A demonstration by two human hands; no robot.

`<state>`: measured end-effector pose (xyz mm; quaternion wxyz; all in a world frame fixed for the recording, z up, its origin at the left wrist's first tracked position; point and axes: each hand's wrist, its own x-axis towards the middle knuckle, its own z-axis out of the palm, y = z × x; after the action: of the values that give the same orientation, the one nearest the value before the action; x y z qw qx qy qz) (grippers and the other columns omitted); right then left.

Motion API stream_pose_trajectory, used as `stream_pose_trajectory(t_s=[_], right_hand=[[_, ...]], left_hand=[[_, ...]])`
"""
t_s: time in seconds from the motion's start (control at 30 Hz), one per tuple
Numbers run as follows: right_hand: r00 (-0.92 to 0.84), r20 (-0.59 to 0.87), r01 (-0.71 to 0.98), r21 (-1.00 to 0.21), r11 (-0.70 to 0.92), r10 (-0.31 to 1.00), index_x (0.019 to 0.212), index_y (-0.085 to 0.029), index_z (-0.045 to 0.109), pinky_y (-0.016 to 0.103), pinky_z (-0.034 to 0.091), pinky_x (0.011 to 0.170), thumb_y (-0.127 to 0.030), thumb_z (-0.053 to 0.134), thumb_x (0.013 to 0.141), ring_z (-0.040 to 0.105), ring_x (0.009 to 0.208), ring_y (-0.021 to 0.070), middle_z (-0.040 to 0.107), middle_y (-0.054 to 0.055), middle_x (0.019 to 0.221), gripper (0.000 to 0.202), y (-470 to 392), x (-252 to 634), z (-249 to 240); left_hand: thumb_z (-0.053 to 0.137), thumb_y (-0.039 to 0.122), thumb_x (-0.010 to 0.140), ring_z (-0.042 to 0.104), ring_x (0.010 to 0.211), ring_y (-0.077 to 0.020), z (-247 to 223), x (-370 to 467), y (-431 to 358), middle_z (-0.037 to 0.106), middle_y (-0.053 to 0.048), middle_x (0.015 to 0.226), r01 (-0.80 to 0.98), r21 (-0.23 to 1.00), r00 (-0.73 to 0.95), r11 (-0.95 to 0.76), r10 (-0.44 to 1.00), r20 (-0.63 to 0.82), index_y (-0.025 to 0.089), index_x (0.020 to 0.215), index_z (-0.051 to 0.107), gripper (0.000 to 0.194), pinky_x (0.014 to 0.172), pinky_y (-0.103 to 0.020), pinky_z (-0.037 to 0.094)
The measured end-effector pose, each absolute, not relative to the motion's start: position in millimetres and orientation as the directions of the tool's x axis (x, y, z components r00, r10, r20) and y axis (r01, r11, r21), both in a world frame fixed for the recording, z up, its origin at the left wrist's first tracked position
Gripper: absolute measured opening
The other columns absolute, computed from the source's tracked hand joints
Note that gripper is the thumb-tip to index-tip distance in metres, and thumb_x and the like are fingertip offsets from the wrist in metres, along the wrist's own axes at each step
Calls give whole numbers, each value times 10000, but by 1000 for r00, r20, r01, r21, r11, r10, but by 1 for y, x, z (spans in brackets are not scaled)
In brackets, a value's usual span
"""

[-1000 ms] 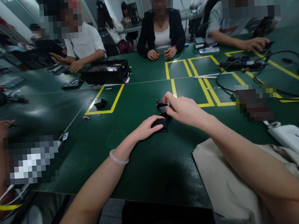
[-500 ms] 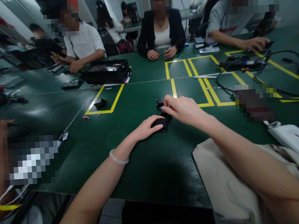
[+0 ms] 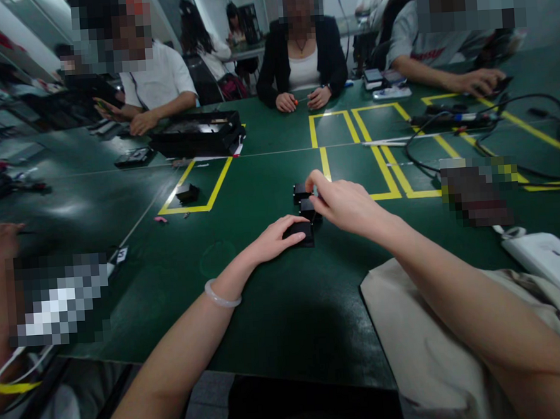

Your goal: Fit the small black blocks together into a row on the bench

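Several small black box-like pieces stand in a short row on the green table [image 3: 267, 311]. My left hand [image 3: 278, 240] rests on the nearest black piece [image 3: 305, 238], thumb and fingers on either side of it. Above the row, my right hand [image 3: 339, 201] is bent with thumb and index finger close together, over the middle black piece [image 3: 307, 209]. Whatever lies between those fingertips is too small to make out. The farthest black piece [image 3: 300, 191] sits just left of my right fingertips.
A black open tray [image 3: 199, 135] and a small black block [image 3: 187, 193] lie at the left. Yellow tape [image 3: 388, 196] marks the table. Beige cloth [image 3: 410, 328], a white power bank [image 3: 548, 256] and cables are at the right. People sit around the table.
My right thumb and index finger have parted slightly and shifted a little, showing more of the middle black piece. My left hand has stayed where it was.
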<state>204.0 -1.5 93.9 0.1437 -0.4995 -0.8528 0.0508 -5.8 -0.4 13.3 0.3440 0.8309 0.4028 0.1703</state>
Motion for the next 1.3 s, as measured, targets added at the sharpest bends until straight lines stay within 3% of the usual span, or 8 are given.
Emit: stream_pose_trajectory(t_s=[0.13, 0.27, 0.43, 0.63, 0.83, 1.0, 1.13, 1.3], right_hand=[[-461, 213, 819, -272, 505, 862, 1134, -208, 468, 269, 239, 532, -346, 373, 928, 604, 708, 189, 682, 36, 848, 265, -1, 204, 93], [-473, 188, 835, -216, 506, 861, 1010, -220, 525, 271, 222, 519, -383, 363, 942, 600, 697, 191, 675, 37, 802, 239, -1, 205, 94], [-476, 211, 815, -259, 519, 854, 1125, -215, 478, 266, 230, 518, -315, 366, 934, 589, 683, 178, 680, 28, 834, 243, -1, 205, 93], [-472, 197, 836, -210, 507, 859, 993, -222, 536, 268, 214, 516, -390, 381, 938, 595, 692, 187, 670, 31, 784, 236, 0, 204, 93], [-470, 205, 813, -278, 511, 859, 1146, -217, 469, 271, 238, 535, -332, 378, 935, 596, 708, 183, 685, 25, 850, 258, 0, 205, 92], [-465, 184, 834, -236, 498, 866, 1033, -219, 522, 272, 220, 529, -401, 350, 952, 601, 704, 190, 677, 35, 814, 263, 0, 204, 92], [-467, 200, 824, -255, 506, 861, 1128, -211, 478, 269, 229, 532, -313, 346, 940, 594, 694, 179, 679, 30, 830, 251, 0, 205, 92], [-461, 200, 831, -245, 500, 865, 1074, -212, 504, 270, 228, 537, -386, 355, 943, 595, 700, 184, 678, 36, 818, 264, 0, 204, 93]], left_hand=[[448, 483, 941, 542, 1122, -238, 14, -6, -1, 574, -72, 1218, 557, 708, 618, -435, 786, -3, 231, 1291, 512, 436, 996, -380, 406], [442, 486, 942, 539, 1129, -241, 13, -6, -1, 573, -73, 1227, 557, 707, 614, -436, 789, 2, 229, 1293, 508, 440, 988, -377, 409], [445, 492, 941, 540, 1118, -239, 13, -6, -1, 573, -68, 1215, 550, 708, 618, -442, 786, 10, 233, 1291, 507, 440, 978, -371, 410], [444, 490, 943, 541, 1114, -238, 11, -6, 0, 575, -67, 1210, 556, 706, 614, -439, 790, 7, 229, 1297, 502, 444, 966, -366, 412], [458, 469, 944, 539, 1124, -233, 12, -6, 0, 570, -68, 1223, 547, 710, 622, -443, 783, 10, 222, 1297, 504, 434, 990, -360, 400], [451, 479, 945, 541, 1126, -236, 12, -7, 0, 571, -67, 1222, 552, 712, 619, -434, 786, -1, 228, 1300, 502, 438, 988, -366, 404], [459, 468, 944, 540, 1124, -235, 12, -7, 0, 569, -67, 1218, 548, 712, 619, -440, 785, 9, 228, 1299, 502, 430, 984, -367, 404], [460, 468, 945, 546, 1110, -231, 12, -7, 0, 573, -65, 1209, 547, 715, 619, -436, 785, 6, 228, 1300, 503, 431, 976, -361, 408]])
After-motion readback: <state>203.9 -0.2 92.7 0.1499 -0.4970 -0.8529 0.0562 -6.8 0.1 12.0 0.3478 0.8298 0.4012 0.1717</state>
